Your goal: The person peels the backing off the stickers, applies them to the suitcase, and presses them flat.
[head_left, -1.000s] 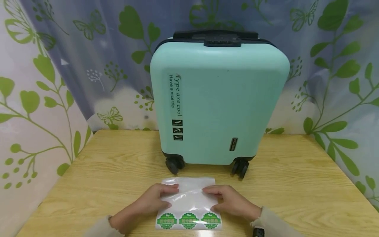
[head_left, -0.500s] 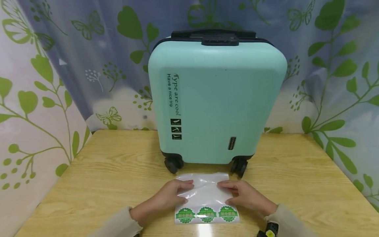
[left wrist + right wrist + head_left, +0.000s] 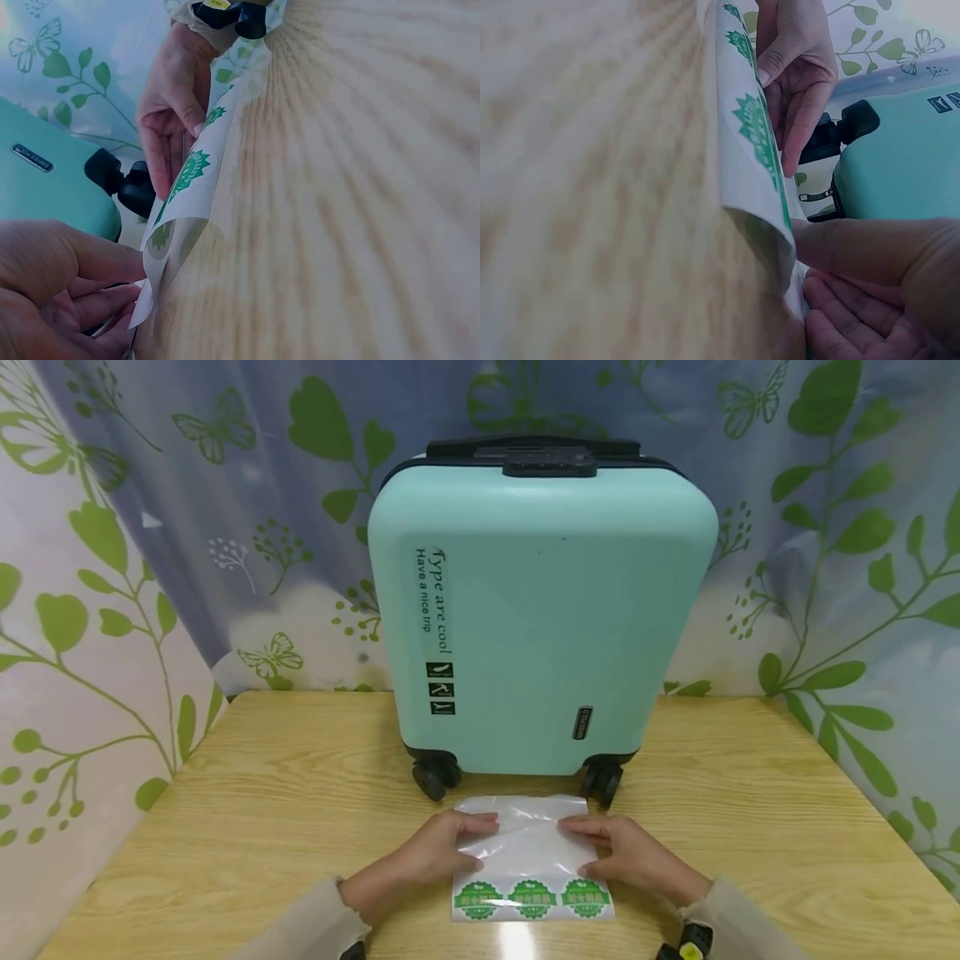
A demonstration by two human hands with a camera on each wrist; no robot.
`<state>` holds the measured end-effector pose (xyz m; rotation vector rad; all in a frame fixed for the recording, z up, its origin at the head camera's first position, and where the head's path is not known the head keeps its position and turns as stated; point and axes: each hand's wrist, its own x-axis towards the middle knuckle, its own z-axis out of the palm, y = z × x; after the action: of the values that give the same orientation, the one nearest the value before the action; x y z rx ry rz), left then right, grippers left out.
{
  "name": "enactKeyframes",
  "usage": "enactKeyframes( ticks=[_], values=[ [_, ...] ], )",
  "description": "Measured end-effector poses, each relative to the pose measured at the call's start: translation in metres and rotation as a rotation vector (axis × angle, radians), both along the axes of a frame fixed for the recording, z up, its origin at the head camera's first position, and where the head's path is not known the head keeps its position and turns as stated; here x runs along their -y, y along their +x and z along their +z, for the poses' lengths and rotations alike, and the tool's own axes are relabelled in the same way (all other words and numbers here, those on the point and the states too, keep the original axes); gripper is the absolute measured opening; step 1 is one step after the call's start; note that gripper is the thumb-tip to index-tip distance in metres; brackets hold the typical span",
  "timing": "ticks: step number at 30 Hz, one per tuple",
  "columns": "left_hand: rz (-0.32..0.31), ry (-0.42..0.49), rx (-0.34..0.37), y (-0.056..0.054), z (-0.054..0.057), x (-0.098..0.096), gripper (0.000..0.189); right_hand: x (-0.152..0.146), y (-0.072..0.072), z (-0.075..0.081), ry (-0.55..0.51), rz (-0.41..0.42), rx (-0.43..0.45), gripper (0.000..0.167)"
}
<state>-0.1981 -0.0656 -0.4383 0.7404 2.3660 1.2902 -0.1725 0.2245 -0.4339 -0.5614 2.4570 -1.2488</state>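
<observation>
A glossy white sticker sheet (image 3: 525,852) lies low over the tabletop, with a row of 3 round green stickers (image 3: 532,899) along its near edge. My left hand (image 3: 442,847) holds the sheet's left side between thumb and fingers. On the opposite side, my right hand (image 3: 630,853) grips it in the same way. Seen from the left wrist, the sheet's edge (image 3: 176,232) curls up beside the left thumb. The right wrist view shows the near corner bent near the right thumb (image 3: 855,244), with fingers partly behind the sheet.
Just behind the sheet stands a mint-green suitcase (image 3: 525,635) upright on black wheels (image 3: 437,776). Wooden tabletop (image 3: 262,793) extends to both sides. A leaf-patterned curtain (image 3: 262,527) hangs behind. A black band (image 3: 695,939) is on the right wrist.
Both hands have carried the sticker sheet to the right and slightly toward the suitcase, mostly in the first half second. Their hold looks the same.
</observation>
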Motion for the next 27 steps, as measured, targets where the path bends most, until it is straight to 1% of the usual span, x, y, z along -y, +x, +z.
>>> enactKeyframes(
  ticks=[5,8,12,15,17,20,22,27],
  values=[
    [-0.008,0.015,0.006,-0.001,0.001,0.002,0.049,0.0,0.003,0.001,-0.016,0.031,-0.017,0.058],
    [-0.012,0.053,0.015,-0.002,0.002,0.004,0.047,-0.001,0.003,0.002,-0.034,0.041,-0.011,0.058],
    [0.024,0.129,0.078,-0.002,0.003,0.013,0.044,-0.001,0.003,0.002,-0.036,0.019,0.011,0.057],
    [0.061,0.169,0.102,0.002,0.004,0.025,0.043,0.0,0.004,0.002,-0.027,-0.004,0.006,0.054],
    [0.065,0.186,0.09,0.005,0.006,0.033,0.042,0.001,0.005,0.003,-0.03,-0.014,-0.008,0.052],
    [0.057,0.203,0.095,0.012,0.008,0.044,0.042,0.003,0.006,0.006,-0.05,-0.013,-0.033,0.05],
    [0.048,0.205,0.11,0.016,0.009,0.051,0.042,0.006,0.007,0.009,-0.066,-0.003,-0.05,0.049],
    [0.06,0.196,0.173,0.024,0.013,0.059,0.042,0.016,0.013,0.012,-0.136,0.059,-0.087,0.047]
  ],
)
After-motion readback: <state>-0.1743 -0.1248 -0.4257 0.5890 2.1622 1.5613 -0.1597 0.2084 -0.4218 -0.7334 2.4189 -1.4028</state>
